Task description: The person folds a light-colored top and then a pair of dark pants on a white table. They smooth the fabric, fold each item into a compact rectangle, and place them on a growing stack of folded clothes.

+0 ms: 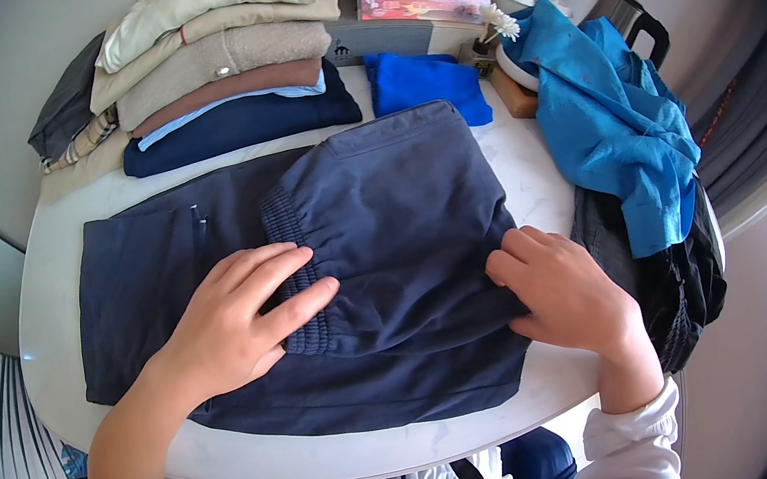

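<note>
Dark navy trousers [398,237] lie folded on a white marbled table [229,452], their gathered elastic waistband turned over onto the middle. My left hand [239,320] rests on that waistband with fingers spread. At the right fold my right hand [557,284] has its fingers curled over the fabric's edge; its fingertips are partly hidden, and a pinch seems likely but its grip cannot be made out fully. The folded leg ends [139,298] lie flat at the left.
Behind stands a tall stack of folded clothes [223,62], beside a folded bright blue cloth [428,88]. A blue garment [603,117] and black clothing [689,290] hang at the right, near an electric kettle [622,18] and white flowers [499,25].
</note>
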The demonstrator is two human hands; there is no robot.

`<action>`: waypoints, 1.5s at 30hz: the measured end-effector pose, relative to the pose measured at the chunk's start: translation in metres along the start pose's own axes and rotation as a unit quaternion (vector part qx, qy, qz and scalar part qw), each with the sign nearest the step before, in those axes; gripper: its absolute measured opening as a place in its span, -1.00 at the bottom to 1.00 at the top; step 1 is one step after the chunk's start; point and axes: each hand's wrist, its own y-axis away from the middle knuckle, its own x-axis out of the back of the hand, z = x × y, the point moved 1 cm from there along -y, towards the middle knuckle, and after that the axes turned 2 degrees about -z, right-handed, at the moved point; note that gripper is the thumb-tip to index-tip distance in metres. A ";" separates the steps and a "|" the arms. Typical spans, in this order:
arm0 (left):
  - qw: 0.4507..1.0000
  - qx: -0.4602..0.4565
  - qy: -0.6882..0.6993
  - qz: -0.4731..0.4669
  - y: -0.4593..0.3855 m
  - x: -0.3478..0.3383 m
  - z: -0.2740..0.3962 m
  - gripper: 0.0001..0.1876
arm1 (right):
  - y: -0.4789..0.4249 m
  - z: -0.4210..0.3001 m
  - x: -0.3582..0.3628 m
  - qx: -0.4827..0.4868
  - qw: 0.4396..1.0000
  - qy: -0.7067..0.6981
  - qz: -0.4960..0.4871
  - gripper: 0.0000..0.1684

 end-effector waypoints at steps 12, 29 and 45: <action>1.000 -0.012 0.018 -0.019 -0.002 0.001 0.006 -0.64 | 0.009 0.013 0.000 -0.037 0.996 -0.007 -0.078 -0.57; 0.991 -0.001 0.120 -0.050 -0.176 -0.078 -0.008 -0.36 | 0.018 0.022 0.001 0.006 0.993 -0.073 -0.088 -0.70; 0.997 -0.053 -0.005 -0.052 -0.172 -0.095 0.000 -0.11 | 0.026 0.040 -0.004 -0.005 0.993 -0.078 -0.085 -0.62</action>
